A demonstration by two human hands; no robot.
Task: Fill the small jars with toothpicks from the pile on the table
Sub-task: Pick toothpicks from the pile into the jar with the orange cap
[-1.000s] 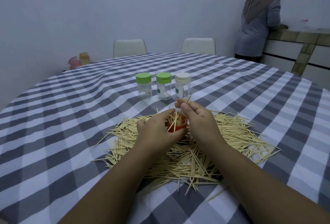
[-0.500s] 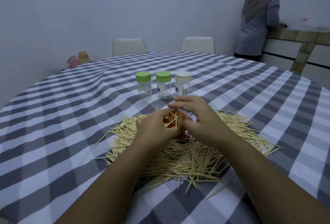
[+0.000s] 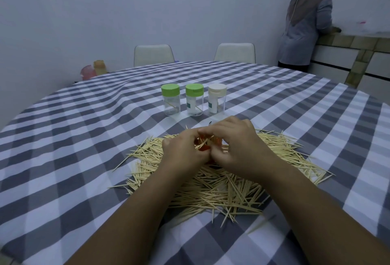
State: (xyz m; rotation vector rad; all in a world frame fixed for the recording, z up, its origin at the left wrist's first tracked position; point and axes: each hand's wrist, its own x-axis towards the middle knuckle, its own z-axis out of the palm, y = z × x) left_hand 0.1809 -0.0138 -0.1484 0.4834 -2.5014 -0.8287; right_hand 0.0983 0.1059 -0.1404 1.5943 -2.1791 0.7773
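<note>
A wide pile of toothpicks (image 3: 274, 159) lies on the checked tablecloth in front of me. Over its far middle, my left hand (image 3: 183, 152) grips a small red jar (image 3: 203, 147) that is mostly hidden between my hands; a few toothpicks stick out of it. My right hand (image 3: 238, 148) curls over the jar from the right, its fingertips meeting my left hand's fingers above the jar. Whether the right hand pinches toothpicks is hidden. Behind stand three small clear jars: two with green lids (image 3: 170, 100) (image 3: 194, 99) and one with a cream lid (image 3: 217, 99).
The round table (image 3: 63, 148) carries a grey and white checked cloth. Two pale chairs (image 3: 154, 54) (image 3: 235, 52) stand at its far side. A person (image 3: 306, 21) stands at a counter at the back right. Pink and orange containers (image 3: 94, 71) sit by the wall.
My right hand has come down from above the jar, where it held toothpicks upright, and now closes over the jar's top. Both hands sit lower on the pile.
</note>
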